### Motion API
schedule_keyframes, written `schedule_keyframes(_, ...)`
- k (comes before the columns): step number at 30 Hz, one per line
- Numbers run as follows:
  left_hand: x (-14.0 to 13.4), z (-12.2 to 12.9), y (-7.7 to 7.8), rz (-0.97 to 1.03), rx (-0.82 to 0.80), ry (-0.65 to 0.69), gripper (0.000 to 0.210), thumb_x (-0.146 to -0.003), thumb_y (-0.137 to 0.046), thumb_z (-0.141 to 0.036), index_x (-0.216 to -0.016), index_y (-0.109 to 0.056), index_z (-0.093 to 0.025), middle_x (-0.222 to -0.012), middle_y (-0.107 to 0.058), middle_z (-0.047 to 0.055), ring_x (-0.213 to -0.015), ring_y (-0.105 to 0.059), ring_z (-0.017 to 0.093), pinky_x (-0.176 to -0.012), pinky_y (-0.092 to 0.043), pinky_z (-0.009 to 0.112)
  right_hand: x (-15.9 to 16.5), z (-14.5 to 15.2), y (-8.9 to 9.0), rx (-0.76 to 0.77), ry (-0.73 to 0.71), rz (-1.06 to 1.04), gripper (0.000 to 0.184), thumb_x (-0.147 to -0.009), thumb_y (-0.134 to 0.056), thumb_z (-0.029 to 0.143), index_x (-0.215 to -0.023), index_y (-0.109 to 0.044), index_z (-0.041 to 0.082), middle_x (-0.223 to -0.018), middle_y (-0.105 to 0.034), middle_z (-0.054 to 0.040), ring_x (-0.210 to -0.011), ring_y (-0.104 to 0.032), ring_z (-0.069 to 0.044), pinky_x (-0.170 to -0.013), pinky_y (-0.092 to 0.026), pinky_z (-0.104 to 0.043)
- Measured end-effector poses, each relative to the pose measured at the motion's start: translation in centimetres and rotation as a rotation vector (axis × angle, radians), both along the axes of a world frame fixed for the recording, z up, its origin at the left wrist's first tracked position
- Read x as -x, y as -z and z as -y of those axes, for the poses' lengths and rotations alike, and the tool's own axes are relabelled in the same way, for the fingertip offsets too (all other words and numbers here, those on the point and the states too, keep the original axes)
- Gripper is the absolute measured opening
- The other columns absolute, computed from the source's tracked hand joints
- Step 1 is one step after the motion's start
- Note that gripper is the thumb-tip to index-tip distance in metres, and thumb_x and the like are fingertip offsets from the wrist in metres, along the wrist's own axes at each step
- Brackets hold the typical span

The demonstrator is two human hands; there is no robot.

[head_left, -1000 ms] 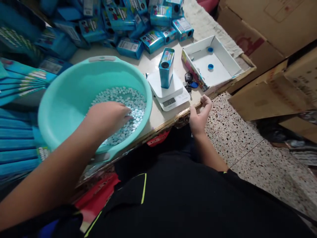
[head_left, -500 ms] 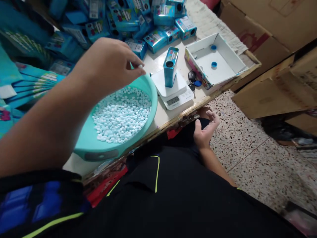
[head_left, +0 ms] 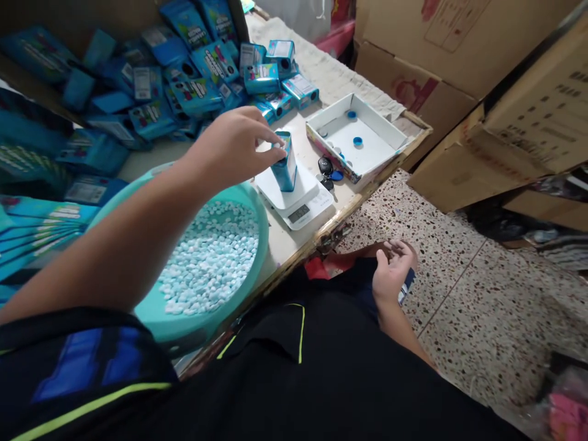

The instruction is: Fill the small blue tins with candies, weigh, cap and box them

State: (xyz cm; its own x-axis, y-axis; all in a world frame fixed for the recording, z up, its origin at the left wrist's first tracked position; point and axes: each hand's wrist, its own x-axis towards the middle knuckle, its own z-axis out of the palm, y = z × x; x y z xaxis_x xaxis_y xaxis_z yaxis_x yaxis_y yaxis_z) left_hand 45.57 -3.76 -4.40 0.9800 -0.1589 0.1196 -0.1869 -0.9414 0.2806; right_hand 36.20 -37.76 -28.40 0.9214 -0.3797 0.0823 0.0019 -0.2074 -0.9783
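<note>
My left hand [head_left: 248, 147] reaches over from the left, thumb and fingertips pinched around what looks like a small white candy. The pinch is at the top of a blue tin [head_left: 285, 168], whose opening it partly hides. That tin stands upright on a white digital scale [head_left: 305, 208] with a lit display. Under my left forearm is a turquoise basin [head_left: 260, 245], holding many small white and pale blue candies [head_left: 206, 263]. Off the table edge, my right hand [head_left: 390, 275] rests near my leg, its fingers loosely curled, apart and holding nothing.
Many blue tins [head_left: 197, 95] are heaped at the back left. A shallow white cardboard tray [head_left: 376, 147] with several blue caps sits right of the scale. Keys [head_left: 327, 168] lie between them. Cardboard boxes [head_left: 427, 73] stand beyond the table's right edge.
My left hand has moved from above the basin to the top of the tin on the scale. The view has shifted, and my right hand stays by my leg.
</note>
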Motion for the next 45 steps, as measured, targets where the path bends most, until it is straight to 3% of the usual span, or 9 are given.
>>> schedule_keyframes(7, 1.4, -0.9, 0.3, -0.022, -0.119, -0.006, 0.053, -0.106, -0.058, -0.048, -0.147, -0.064, -0.015, -0.149, -0.049, 0.019, -0.147, -0.043, 0.035, -0.125, -0.032, 0.053, -2.0, -1.0, 1.9, -0.245, 0.020, -0.099, 0.053, -0.079, -0.070, 0.039, -0.124, -0.045, 0.025, -0.124, -0.057, -0.0092, -0.113, -0.066, -0.021, -0.114, -0.050, -0.053)
schedule_keyframes(11, 5.8, -1.5, -2.2, 0.018, 0.010, 0.104, 0.056, -0.108, -0.048, -0.046, -0.157, -0.049, -0.019, -0.160, -0.037, 0.013, -0.157, -0.032, 0.032, -0.127, -0.030, 0.047, -4.0, -0.3, 3.6, -0.215, 0.044, -0.083, 0.055, -0.080, -0.066, 0.042, -0.127, -0.042, 0.024, -0.124, -0.057, -0.0095, -0.115, -0.065, -0.022, -0.113, -0.051, -0.053)
schedule_keyframes(14, 10.2, -1.8, -3.4, 0.131, 0.028, 0.044, 0.051, -0.105, -0.051, -0.043, -0.154, -0.051, -0.029, -0.154, -0.048, 0.004, -0.150, -0.042, 0.031, -0.120, -0.039, 0.043, -4.5, 0.2, 5.4, -0.102, 0.075, -0.060, 0.056, -0.082, -0.062, 0.045, -0.128, -0.041, 0.022, -0.125, -0.057, -0.0119, -0.118, -0.064, -0.024, -0.114, -0.050, -0.053)
schedule_keyframes(19, 12.6, -3.5, 1.8, -0.104, 0.021, -0.298, 0.035, -0.104, -0.050, -0.048, -0.094, -0.068, -0.020, -0.092, -0.070, 0.005, -0.086, -0.066, 0.019, -0.079, -0.048, 0.032, -4.1, 0.1, 6.8, 0.038, 0.050, 0.003, 0.053, -0.094, -0.045, 0.054, -0.133, -0.044, 0.018, -0.123, -0.058, -0.0144, -0.116, -0.064, -0.025, -0.114, -0.050, -0.051)
schedule_keyframes(24, 10.8, -3.7, 7.3, -0.687, -0.438, -0.107, 0.042, -0.103, -0.054, -0.048, -0.074, -0.063, -0.020, -0.079, -0.068, 0.005, -0.067, -0.055, 0.018, -0.061, -0.024, 0.032, -3.3, 2.2, 7.3, 0.171, -0.060, -0.056, 0.052, -0.098, -0.039, 0.057, -0.132, -0.048, 0.018, -0.118, -0.062, -0.0130, -0.111, -0.065, -0.025, -0.112, -0.049, -0.055)
schedule_keyframes(29, 9.8, -3.4, 7.3, -0.753, -0.384, 0.008, 0.049, -0.096, -0.069, -0.057, -0.066, -0.055, -0.020, -0.064, -0.054, 0.001, -0.059, -0.044, 0.016, -0.060, -0.021, 0.031, -2.8, 6.1, 8.9, 0.241, 0.160, -0.110, 0.052, -0.097, -0.038, 0.060, -0.127, -0.050, 0.019, -0.114, -0.061, -0.0123, -0.104, -0.067, -0.026, -0.104, -0.056, -0.053)
schedule_keyframes(38, 10.3, -5.3, 9.3, -0.740, -0.115, -0.052, 0.039, -0.093, -0.073, -0.058, -0.091, -0.070, -0.020, -0.095, -0.067, 0.004, -0.078, -0.059, 0.017, -0.064, -0.034, 0.028, -3.0, 7.7, 10.0, 0.330, 0.196, -0.135, 0.053, -0.093, -0.043, 0.063, -0.118, -0.054, 0.018, -0.117, -0.060, -0.0143, -0.113, -0.063, -0.030, -0.111, -0.051, -0.057)
schedule_keyframes(42, 10.3, -5.3, 8.7, -0.779, -0.155, -0.043, 0.039, -0.095, -0.069, -0.059, -0.086, -0.070, -0.021, -0.091, -0.068, 0.003, -0.074, -0.058, 0.018, -0.063, -0.034, 0.029, -3.7, 6.2, 9.3, 0.361, 0.153, -0.096, 0.050, -0.093, -0.045, 0.059, -0.120, -0.055, 0.018, -0.122, -0.059, -0.0163, -0.119, -0.060, -0.031, -0.116, -0.045, -0.060)
schedule_keyframes(45, 10.2, -5.1, 7.5, -0.812, -0.172, -0.070, 0.032, -0.094, -0.068, -0.054, -0.092, -0.071, -0.022, -0.093, -0.072, 0.004, -0.076, -0.062, 0.019, -0.063, -0.036, 0.030, -3.9, 3.8, 6.7, 0.378, 0.041, 0.026, 0.043, -0.094, -0.045, 0.053, -0.121, -0.053, 0.020, -0.121, -0.057, -0.0153, -0.115, -0.061, -0.031, -0.107, -0.052, -0.059)
